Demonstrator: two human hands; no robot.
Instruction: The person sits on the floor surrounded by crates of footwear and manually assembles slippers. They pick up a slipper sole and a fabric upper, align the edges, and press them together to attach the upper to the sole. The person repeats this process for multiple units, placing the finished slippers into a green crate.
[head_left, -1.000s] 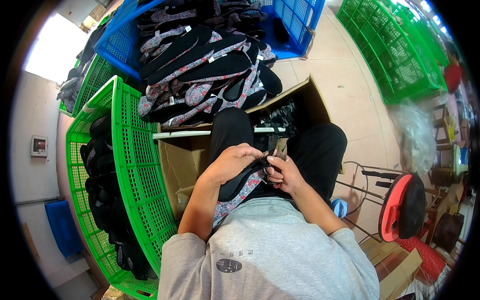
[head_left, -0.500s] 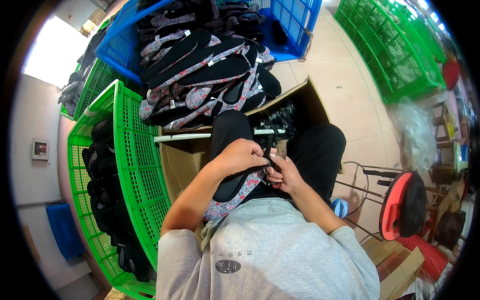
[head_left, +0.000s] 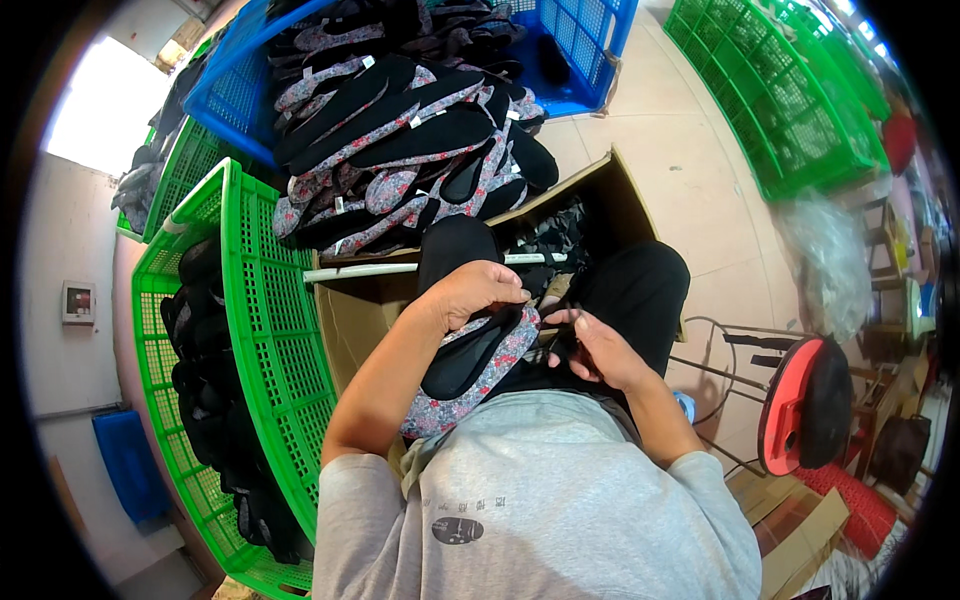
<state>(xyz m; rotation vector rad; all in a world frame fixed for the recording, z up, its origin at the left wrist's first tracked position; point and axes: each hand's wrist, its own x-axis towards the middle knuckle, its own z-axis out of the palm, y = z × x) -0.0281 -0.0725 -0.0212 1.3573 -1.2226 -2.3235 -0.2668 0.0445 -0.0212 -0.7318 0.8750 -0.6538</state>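
A grey slipper with a red floral print and black insole [head_left: 497, 362] lies across my left thigh, against my grey shirt. My left hand [head_left: 472, 293] pinches its upper edge, thumb and fingers pressed together. Just right of the slipper is my right hand [head_left: 602, 350], its fingers apart and slightly blurred; no held thing shows in it. Between my knees an open cardboard box [head_left: 628, 205] contains dark patterned scraps [head_left: 550, 232]. A white rod [head_left: 365, 272] runs across the box, partly hidden behind my left knee.
Matching slippers [head_left: 425, 140] form a big heap ahead, spilling from a blue crate [head_left: 590, 45]. At my left stands a green crate [head_left: 280, 330] holding black slippers [head_left: 205, 370]. Green crates [head_left: 770, 100], a clear plastic bag [head_left: 830, 265] and a red-and-black round stool [head_left: 800, 410] are on the right.
My hands, together at the slipper's upper end before, have parted. The right hand has moved off to the right and its fingers have opened. More of the slipper's floral side now shows.
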